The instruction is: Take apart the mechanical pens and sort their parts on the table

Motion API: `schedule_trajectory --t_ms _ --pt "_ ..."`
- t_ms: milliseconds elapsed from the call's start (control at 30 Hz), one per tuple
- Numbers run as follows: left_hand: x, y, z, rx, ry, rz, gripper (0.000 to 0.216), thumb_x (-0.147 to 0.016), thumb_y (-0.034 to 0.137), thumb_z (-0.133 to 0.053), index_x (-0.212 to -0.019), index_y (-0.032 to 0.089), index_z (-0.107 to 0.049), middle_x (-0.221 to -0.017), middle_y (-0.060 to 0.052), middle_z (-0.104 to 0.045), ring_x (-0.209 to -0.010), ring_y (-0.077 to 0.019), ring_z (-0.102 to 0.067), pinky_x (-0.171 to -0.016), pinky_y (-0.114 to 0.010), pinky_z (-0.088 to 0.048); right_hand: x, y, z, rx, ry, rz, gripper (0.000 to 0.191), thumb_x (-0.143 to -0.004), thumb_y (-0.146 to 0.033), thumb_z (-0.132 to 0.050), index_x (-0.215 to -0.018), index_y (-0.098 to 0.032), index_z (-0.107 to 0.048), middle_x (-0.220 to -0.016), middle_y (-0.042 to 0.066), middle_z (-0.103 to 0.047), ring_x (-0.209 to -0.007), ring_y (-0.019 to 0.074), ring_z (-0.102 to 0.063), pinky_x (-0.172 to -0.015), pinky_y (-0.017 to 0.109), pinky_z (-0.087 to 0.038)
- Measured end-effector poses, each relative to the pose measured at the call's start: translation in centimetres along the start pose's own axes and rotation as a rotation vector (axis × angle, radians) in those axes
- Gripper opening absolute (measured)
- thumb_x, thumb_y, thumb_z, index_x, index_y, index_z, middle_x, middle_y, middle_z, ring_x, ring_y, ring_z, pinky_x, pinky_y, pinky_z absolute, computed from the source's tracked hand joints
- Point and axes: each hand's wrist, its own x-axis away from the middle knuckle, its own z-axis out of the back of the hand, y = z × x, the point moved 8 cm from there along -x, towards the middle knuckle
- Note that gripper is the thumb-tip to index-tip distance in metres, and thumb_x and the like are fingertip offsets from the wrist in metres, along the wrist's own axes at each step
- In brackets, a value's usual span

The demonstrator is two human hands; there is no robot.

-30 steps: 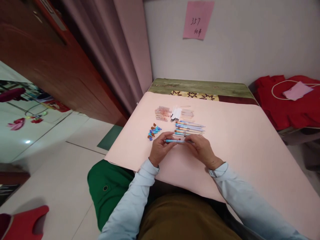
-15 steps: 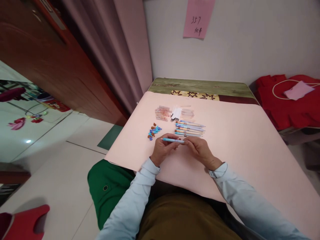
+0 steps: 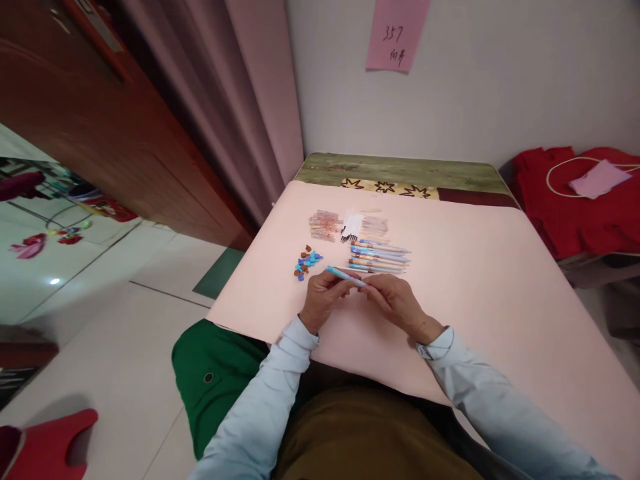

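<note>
Pale pink paper [image 3: 475, 287] covers the table [image 3: 400, 167]. Left hand [image 3: 323, 298] and right hand [image 3: 399, 300], nearly together, pinch 1 light-blue pen [image 3: 347, 276] — the left along its length, the right at its lower end — its axis slanting from upper left down towards the right. Just beyond, a row of pens [image 3: 380, 254] runs left to right; small coloured pieces [image 3: 311, 258] sit nearer the left, black-tipped white sticks [image 3: 353, 223] farther out.

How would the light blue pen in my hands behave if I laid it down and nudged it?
The light blue pen is probably stiff, since it looks straight between the left hand and right hand. Its slim body suggests it's light. Seemingly round, it may roll across the flat pink sheet.
</note>
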Motion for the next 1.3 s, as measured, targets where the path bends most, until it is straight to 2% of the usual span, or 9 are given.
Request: schedule_trajectory --t_ms 300,400,500,567,667,800,1067,1167,1300 --pt "0.0 0.0 0.0 0.056 0.002 0.018 0.02 -0.076 0.035 -0.078 -0.086 0.018 -0.077 -0.072 -0.002 -0.069 -0.057 -0.0103 -0.054 -0.056 -0.026 -0.047 0.5 0.0 0.1 0.085 0.106 -0.002 0.032 -0.1 -0.04 -0.047 -0.103 -0.022 -0.073 -0.09 0.008 -0.076 -0.083 0.0214 -0.068 -0.077 0.033 -0.049" --pt "-0.1 -0.6 -0.4 0.113 -0.072 0.051 0.022 -0.076 0.035 -0.078 -0.089 0.017 -0.077 -0.081 -0.005 -0.072 -0.06 -0.0101 -0.054 -0.058 -0.026 -0.046 0.2 0.0 -0.3 -0.08 -0.026 -0.03 0.033 -0.101 -0.041 -0.046 -0.095 -0.022 -0.072 -0.085 0.005 -0.074 -0.075 0.0184 -0.066 -0.071 0.03 -0.049" --pt "0.0 -1.3 -0.5 0.182 -0.111 0.085 0.03 -0.079 0.035 -0.077 -0.105 0.019 -0.076 -0.094 -0.007 -0.073 -0.066 -0.0108 -0.057 -0.063 -0.027 -0.048 0.1 -0.3 -0.6 -0.312 -0.179 -0.055 0.036 -0.103 -0.041 -0.04 -0.101 -0.022 -0.07 -0.092 0.004 -0.073 -0.084 0.0174 -0.067 -0.077 0.028 -0.05" --pt "0.1 -1.5 -0.6 0.204 -0.121 0.108 0.032 -0.08 0.034 -0.076 -0.109 0.019 -0.074 -0.091 -0.007 -0.073 -0.069 -0.0119 -0.059 -0.066 -0.028 -0.048 0.2 -0.3 -0.8 -0.369 -0.246 -0.072 0.038 -0.103 -0.043 -0.037 -0.108 -0.022 -0.069 -0.093 0.004 -0.073 -0.088 0.0179 -0.067 -0.081 0.028 -0.049" --pt "0.1 -1.4 -0.6 0.187 -0.104 0.107 0.022 -0.079 0.031 -0.076 -0.095 0.016 -0.077 -0.079 -0.005 -0.071 -0.061 -0.0091 -0.055 -0.059 -0.024 -0.043 0.3 0.3 -1.1 -0.329 -0.298 -0.114 0.041 -0.103 -0.045 -0.038 -0.102 -0.02 -0.07 -0.082 0.002 -0.07 -0.073 0.0152 -0.063 -0.071 0.026 -0.046" --pt "0.1 -0.8 -0.4 0.166 -0.035 0.086 0.018 -0.077 0.03 -0.077 -0.087 0.015 -0.077 -0.073 -0.003 -0.07 -0.055 -0.0076 -0.051 -0.053 -0.023 -0.04 0.2 0.9 -1.0 -0.197 -0.228 -0.104 0.04 -0.102 -0.044 -0.039 -0.087 -0.02 -0.067 -0.078 0.002 -0.069 -0.067 0.0138 -0.059 -0.066 0.025 -0.041" --pt "0.0 -1.1 -0.1 0.19 0.061 0.114 0.021 -0.078 0.031 -0.075 -0.088 0.013 -0.075 -0.058 0.0 -0.062 -0.052 -0.0088 -0.054 -0.053 -0.023 -0.042 0.1 -0.4 -0.9 0.202 -0.018 0.021 0.042 -0.106 -0.04 -0.033 -0.094 -0.019 -0.067 -0.077 0.006 -0.067 -0.072 0.0184 -0.056 -0.07 0.029 -0.036" --pt "-0.3 -1.8 -0.6 0.311 0.1 0.168 0.024 -0.075 0.032 -0.077 -0.088 0.013 -0.073 -0.057 0.001 -0.06 -0.051 -0.0077 -0.052 -0.05 -0.021 -0.039 0.2 -1.0 -0.4 0.359 0.103 0.011 0.042 -0.105 -0.039 -0.036 -0.086 -0.017 -0.065 -0.072 0.007 -0.063 -0.069 0.0188 -0.051 -0.069 0.031 -0.033" --pt "-0.6 -2.8 -1.4 0.441 0.119 0.24 0.027 -0.072 0.033 -0.081 -0.087 0.013 -0.072 -0.06 0.002 -0.058 -0.053 -0.0055 -0.05 -0.05 -0.018 -0.036 0.2 -0.5 0.1 0.237 0.1 -0.111 0.044 -0.104 -0.045 -0.036 -0.08 -0.017 -0.062 -0.07 0.007 -0.061 -0.066 0.018 -0.048 -0.067 0.032 -0.031"
